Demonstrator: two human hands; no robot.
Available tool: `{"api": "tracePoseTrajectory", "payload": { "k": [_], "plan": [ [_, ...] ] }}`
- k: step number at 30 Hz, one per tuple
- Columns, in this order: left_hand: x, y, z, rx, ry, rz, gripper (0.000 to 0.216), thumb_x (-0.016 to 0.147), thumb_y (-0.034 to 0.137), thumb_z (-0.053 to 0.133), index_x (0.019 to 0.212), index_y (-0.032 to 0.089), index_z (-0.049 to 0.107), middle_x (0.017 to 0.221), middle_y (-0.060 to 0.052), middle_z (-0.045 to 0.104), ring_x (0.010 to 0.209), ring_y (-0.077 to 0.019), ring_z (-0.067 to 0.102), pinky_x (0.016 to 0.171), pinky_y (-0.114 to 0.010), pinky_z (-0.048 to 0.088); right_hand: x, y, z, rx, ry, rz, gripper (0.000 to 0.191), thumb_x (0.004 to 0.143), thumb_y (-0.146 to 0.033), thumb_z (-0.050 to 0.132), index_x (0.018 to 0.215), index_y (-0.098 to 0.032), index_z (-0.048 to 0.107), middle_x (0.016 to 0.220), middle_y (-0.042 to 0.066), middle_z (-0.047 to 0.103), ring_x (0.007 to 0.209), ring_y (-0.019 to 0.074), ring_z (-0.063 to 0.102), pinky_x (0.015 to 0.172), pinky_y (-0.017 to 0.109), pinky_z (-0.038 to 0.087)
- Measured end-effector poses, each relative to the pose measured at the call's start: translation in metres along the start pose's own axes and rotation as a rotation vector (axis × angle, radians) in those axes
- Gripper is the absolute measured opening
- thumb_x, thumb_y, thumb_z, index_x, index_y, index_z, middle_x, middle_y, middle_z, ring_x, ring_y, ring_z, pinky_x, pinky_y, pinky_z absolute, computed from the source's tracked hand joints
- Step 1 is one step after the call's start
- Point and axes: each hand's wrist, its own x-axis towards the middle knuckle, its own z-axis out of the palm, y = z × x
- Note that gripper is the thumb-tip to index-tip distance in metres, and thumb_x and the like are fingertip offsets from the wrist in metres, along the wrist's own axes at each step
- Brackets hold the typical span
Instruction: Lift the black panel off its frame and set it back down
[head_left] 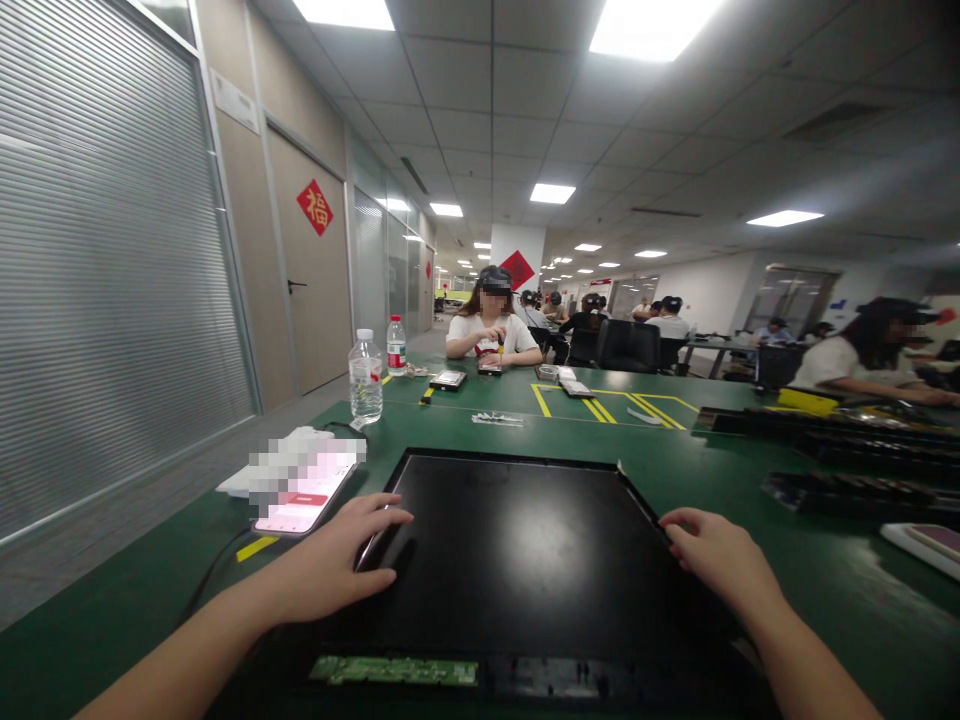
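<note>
Black display panel [517, 540] flat on green table [720, 470]. Left hand [337, 560] spread flat on one edge, right hand [716, 555] loosely curled over opposite. Best: even pressure, edges only.

Phone [304, 497] blocks left; table [450, 432] beyond panel [517, 540] open.
</note>
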Motion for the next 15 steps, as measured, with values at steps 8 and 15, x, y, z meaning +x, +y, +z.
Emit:
{"api": "tracePoseTrajectory", "payload": {
  "k": [8,15],
  "plan": [
    [-0.008,-0.003,-0.015,0.008,-0.129,0.106,0.070,0.063,0.039,0.067,0.128,0.036,0.041,0.146,-0.001,0.029,0.130,-0.0286,0.029,0.105,-0.042,0.027,-0.002,-0.004,-0.001,-0.018,0.001,0.016,0.032,0.071,-0.038,0.041,0.088,-0.028,0.067,0.084,0.002,0.069,0.074,0.0199,0.063,0.060,0.028,0.043],
    [-0.008,-0.002,-0.014,-0.008,-0.203,0.151,0.080,0.056,0.038,0.073,0.129,0.038,0.039,0.147,-0.001,0.025,0.131,-0.0302,0.026,0.105,-0.043,0.026,0.001,-0.002,0.001,-0.006,0.003,0.019,0.032,0.070,-0.038,0.042,0.088,-0.027,0.067,0.081,0.003,0.069,0.070,0.0197,0.063,0.058,0.027,0.042]
  ]
}}
